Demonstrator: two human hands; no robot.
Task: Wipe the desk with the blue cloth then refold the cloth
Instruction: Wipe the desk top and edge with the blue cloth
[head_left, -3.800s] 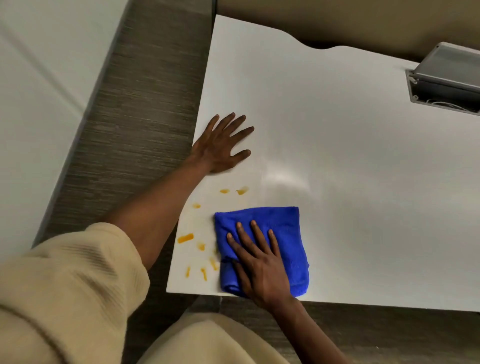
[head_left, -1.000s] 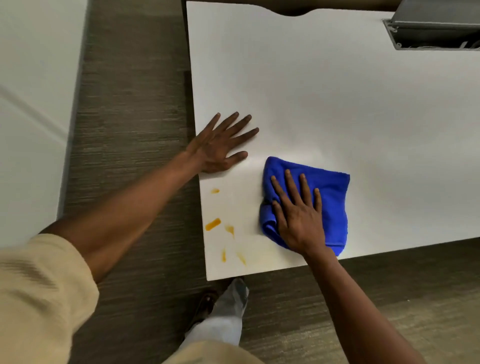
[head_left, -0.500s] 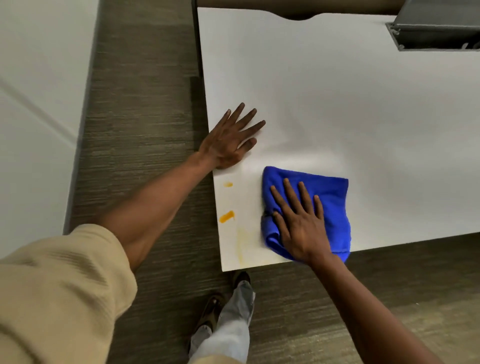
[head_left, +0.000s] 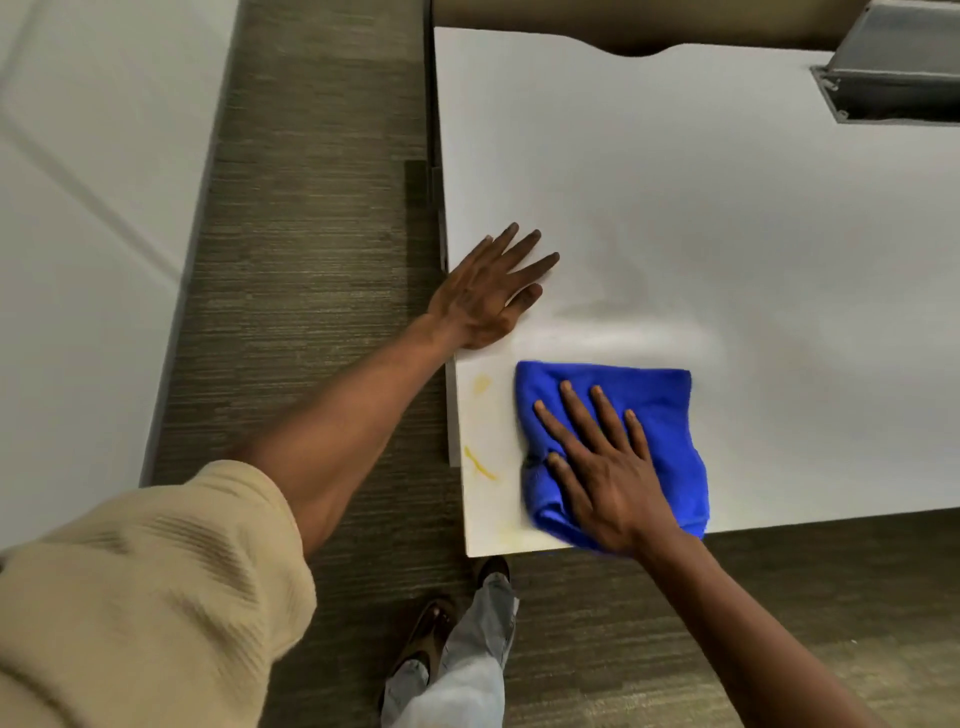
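Our right hand (head_left: 608, 478) lies flat, fingers straight, on the soft, light blue cloth (head_left: 660, 410), which we judge best pinched at a corner for refolding; our left hand (head_left: 488, 296) rests open on the worktop (head_left: 727, 208).

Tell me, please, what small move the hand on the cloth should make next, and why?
Probably slide the blue cloth left toward the desk edge: yellow smears remain just beside it, and the right hand already presses flat on it.

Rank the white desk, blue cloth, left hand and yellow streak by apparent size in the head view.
1. white desk
2. blue cloth
3. left hand, though lying farther from the camera than the cloth
4. yellow streak
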